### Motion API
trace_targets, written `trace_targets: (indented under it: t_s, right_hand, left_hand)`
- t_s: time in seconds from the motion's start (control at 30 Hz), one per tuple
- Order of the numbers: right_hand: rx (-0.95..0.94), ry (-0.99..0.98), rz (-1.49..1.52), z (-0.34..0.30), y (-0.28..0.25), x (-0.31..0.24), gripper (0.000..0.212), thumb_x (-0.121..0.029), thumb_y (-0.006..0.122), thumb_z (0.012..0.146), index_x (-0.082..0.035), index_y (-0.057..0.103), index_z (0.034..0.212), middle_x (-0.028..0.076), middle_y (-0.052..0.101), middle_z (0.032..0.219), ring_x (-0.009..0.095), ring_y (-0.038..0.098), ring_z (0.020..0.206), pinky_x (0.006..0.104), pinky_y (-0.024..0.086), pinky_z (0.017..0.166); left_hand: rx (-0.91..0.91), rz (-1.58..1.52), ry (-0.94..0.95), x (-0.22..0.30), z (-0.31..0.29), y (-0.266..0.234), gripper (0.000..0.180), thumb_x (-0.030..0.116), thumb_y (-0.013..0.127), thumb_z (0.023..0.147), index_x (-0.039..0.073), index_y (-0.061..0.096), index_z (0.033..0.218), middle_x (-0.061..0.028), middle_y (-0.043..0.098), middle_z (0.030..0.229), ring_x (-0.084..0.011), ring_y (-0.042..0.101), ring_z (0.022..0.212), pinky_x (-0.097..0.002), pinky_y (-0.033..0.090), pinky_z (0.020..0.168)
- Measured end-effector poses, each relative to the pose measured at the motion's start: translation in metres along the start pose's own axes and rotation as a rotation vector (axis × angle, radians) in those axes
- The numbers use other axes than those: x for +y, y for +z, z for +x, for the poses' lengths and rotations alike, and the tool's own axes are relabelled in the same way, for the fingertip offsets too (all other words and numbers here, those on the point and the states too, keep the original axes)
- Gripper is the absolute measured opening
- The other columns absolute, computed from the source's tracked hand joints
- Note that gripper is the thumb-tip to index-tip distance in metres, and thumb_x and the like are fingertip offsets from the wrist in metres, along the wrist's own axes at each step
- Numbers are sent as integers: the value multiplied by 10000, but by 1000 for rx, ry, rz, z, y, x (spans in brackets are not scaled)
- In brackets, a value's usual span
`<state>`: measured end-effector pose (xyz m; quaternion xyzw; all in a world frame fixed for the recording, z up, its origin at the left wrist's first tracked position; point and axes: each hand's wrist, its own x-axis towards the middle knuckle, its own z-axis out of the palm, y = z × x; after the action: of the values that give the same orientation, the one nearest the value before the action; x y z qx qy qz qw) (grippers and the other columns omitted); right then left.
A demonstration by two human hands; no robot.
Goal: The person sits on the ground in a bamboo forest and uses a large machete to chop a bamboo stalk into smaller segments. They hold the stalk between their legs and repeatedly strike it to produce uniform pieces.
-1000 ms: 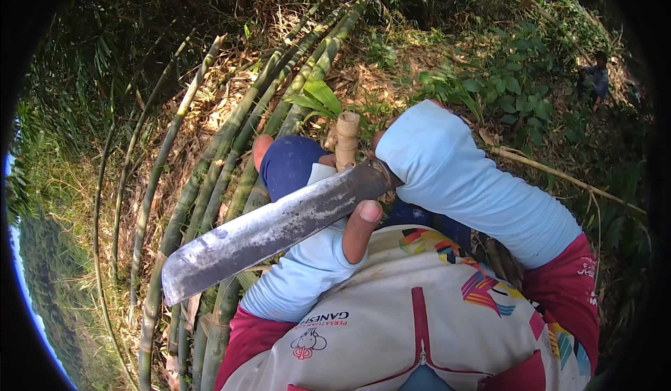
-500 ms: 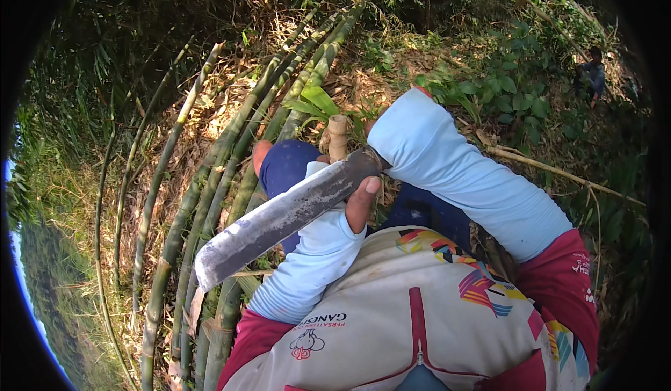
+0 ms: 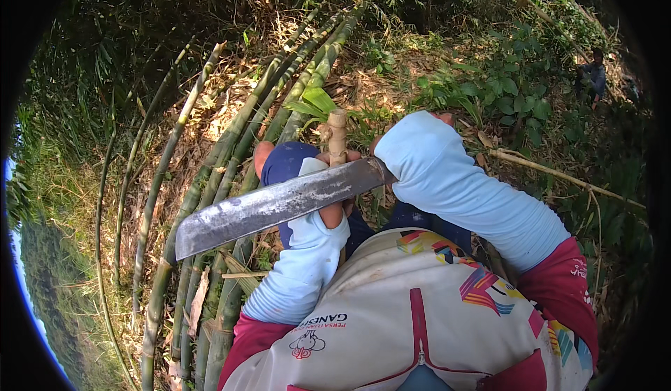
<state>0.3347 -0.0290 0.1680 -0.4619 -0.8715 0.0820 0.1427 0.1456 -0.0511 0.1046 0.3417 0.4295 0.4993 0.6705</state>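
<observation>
My right hand (image 3: 376,143), largely covered by a light blue sleeve, is closed on the hidden handle of a machete (image 3: 279,202). Its broad, worn grey blade stretches leftward across my body, passing over my left hand (image 3: 333,214). Behind the blade, that left hand is wrapped around a pale bamboo stick (image 3: 337,134). The stick's cut upper end and a knobby joint show above the blade. The blade hides part of the stick and the left fingers, so I cannot tell whether metal touches bamboo.
Several long green bamboo poles (image 3: 231,139) lie to my left over dry leaves. A thin branch (image 3: 559,171) crosses the ground at right, below leafy plants (image 3: 514,87). Another person (image 3: 593,78) is far off at the upper right. My bent knee (image 3: 286,164) is beside the stick.
The machete's blade has swung flatter, its tip moving left and slightly up. My left thumb no longer shows over the blade, and the left forearm has shifted slightly left.
</observation>
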Motion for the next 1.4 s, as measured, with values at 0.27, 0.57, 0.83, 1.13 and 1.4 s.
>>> trace_targets:
  t_s: [0.27, 0.57, 0.83, 1.13, 1.4]
  right_hand:
    - [-11, 6, -133, 4, -12, -7, 99, -208, 697, 600, -137, 633, 623, 103, 585, 591, 316, 618, 580, 415, 480, 537]
    - [205, -60, 220, -1, 6, 2, 93, -212, 672, 617, -140, 615, 609, 94, 560, 557, 300, 594, 530, 413, 454, 499]
    - [48, -56, -130, 3, -6, -3, 127, -239, 670, 602, -129, 606, 607, 93, 559, 552, 292, 597, 519, 416, 447, 487]
    - [43, -76, -165, 4, -2, -1, 126, -245, 664, 608, -127, 632, 640, 89, 578, 564, 296, 615, 536, 425, 464, 502]
    - [-165, 22, -103, 13, -12, 5, 133, -162, 696, 575, -87, 670, 682, 136, 634, 651, 342, 654, 655, 429, 521, 589]
  left_hand:
    - [24, 136, 164, -5, -7, 4, 336, 388, 524, 973, 53, 523, 962, -55, 533, 603, -146, 469, 394, -262, 357, 336]
    - [-21, 274, 252, 3, -19, 16, 295, 347, 538, 972, 55, 509, 999, -49, 573, 709, -119, 506, 510, -231, 369, 431]
    - [-78, 254, 428, -1, -32, 23, 441, 307, 667, 878, 9, 483, 1146, -65, 529, 973, -127, 497, 863, -264, 408, 775]
    - [-24, 498, 545, 0, -36, 22, 528, 354, 679, 869, -26, 461, 1165, -90, 539, 982, -149, 507, 902, -292, 407, 814]
    - [41, 626, 643, -6, -31, 23, 385, 254, 731, 855, -2, 524, 1052, -69, 570, 916, -162, 539, 856, -304, 424, 788]
